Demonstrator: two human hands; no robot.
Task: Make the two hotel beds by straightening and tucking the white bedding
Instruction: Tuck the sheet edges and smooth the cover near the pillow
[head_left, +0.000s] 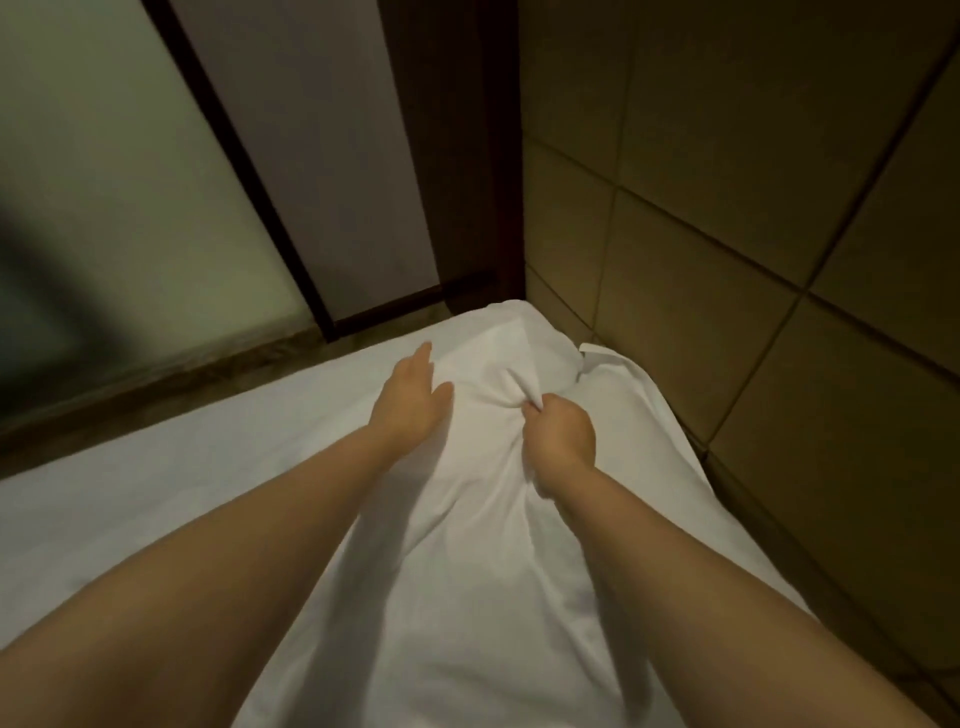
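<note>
Left hand (413, 395): fingers straight, together, flat on the white sheet (457, 545).
Right hand (563, 441): fingers clamped on a sheet fold.

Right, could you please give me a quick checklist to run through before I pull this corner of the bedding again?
1. Right hand grips a bunch of the white bedding: ok.
2. Left hand rests flat on the bedding, fingers straight, beside the bunch: ok.
3. Bedding smooth around the grip: not ok, creases run out from the bunch.
4. Corner next to the panelled wall neat: not ok, a loose flap sticks out there.
5. Far edge tucked under the mattress: cannot tell, the underside is hidden.
</note>
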